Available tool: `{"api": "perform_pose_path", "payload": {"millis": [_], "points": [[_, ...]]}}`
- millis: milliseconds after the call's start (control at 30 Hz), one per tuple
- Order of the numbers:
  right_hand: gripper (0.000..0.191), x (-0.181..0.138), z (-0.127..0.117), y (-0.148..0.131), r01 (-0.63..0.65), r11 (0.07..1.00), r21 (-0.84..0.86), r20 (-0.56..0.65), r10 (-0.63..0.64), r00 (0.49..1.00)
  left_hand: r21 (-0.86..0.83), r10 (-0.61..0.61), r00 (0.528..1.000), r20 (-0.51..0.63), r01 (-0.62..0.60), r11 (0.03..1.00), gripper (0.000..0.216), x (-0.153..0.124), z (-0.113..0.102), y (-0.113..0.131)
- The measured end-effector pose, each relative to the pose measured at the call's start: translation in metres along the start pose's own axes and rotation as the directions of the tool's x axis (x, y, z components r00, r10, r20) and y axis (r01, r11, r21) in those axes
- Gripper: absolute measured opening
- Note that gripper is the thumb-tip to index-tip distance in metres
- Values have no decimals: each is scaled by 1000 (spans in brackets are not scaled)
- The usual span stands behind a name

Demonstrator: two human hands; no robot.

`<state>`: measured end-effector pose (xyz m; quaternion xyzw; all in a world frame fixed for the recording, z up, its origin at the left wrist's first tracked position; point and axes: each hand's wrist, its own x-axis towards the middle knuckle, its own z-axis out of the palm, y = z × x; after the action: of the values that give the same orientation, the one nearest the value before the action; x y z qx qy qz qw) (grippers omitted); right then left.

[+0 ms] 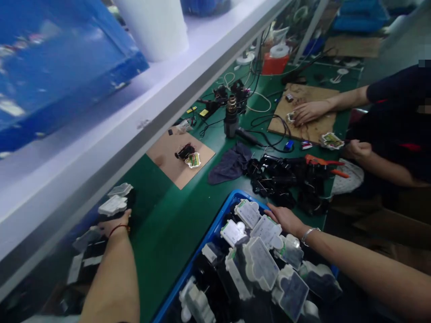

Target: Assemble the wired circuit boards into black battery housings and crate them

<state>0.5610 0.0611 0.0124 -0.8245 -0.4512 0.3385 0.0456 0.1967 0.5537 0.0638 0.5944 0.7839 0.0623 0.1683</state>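
Observation:
My left hand [116,223] reaches under the shelf at the left, its thumb and fingers spread beside a small stack of white plastic casings [113,205]. Whether it touches the lowest one is hard to tell. At the far right corner of a blue plastic bin [215,223], my right hand [286,219] grips the rim, with some fingers hidden. Inside the bin lie several whitish, cloud-shaped casings [261,262] with dark faces, jumbled with black parts. More casings and dark parts [88,237] sit in shadow left of my left hand.
A white shelf [144,121] crosses the upper left. On the green table [161,215] are a cardboard sheet [168,166] with a wired circuit part, a heat gun [231,119], a dark cloth [232,163] and black cables. A co-worker's hands [311,112] handle parts at the right.

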Motion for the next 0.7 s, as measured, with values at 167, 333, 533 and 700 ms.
{"api": "perform_pose_path", "payload": {"millis": [167,333,533,700], "points": [[37,1,0,1,-31,999,-14,25,31,999,-37,-210,978,4,210,977,101,6,14,-6],[39,0,-3,-1,-51,999,-15,57,52,997,-169,-246,947,205,282,944,104,-47,-6,-24],[45,-4,-5,-3,-57,998,-24,57,58,997,-607,65,767,638,449,656,47,-205,-69,-63],[50,-7,-6,-2,-37,999,-23,38,38,999,-658,343,573,744,716,231,69,-366,-124,-76]]}}
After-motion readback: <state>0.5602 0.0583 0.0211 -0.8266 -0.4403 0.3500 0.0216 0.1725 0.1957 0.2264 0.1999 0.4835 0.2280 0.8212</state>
